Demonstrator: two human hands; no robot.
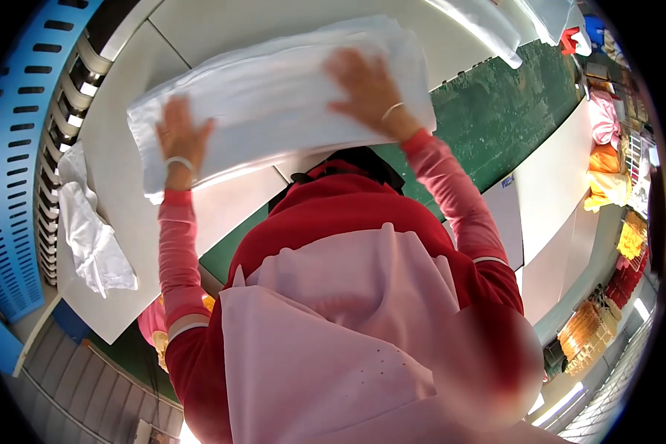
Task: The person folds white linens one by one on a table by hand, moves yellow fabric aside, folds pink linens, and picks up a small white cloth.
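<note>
A wide stack of folded white fabric (pixel 274 96) lies on the pale table in front of me, its long near edge toward my body. Over its left end is my left hand (pixel 180 137), fingers stretched out and palm down. Toward the right end is my right hand (pixel 366 89), also flat with the fingers spread, smeared a little by motion. Both appear to rest on the top layer, though exact contact cannot be made out. Neither hand grips anything.
A crumpled white cloth (pixel 96 240) lies on the table's left part. Beyond it stands a blue slotted plastic crate (pixel 15 170). Green floor (pixel 507 111) shows at right, beside another pale table (pixel 551 185). Orange cloth (pixel 607 174) and other coloured bundles line the far right.
</note>
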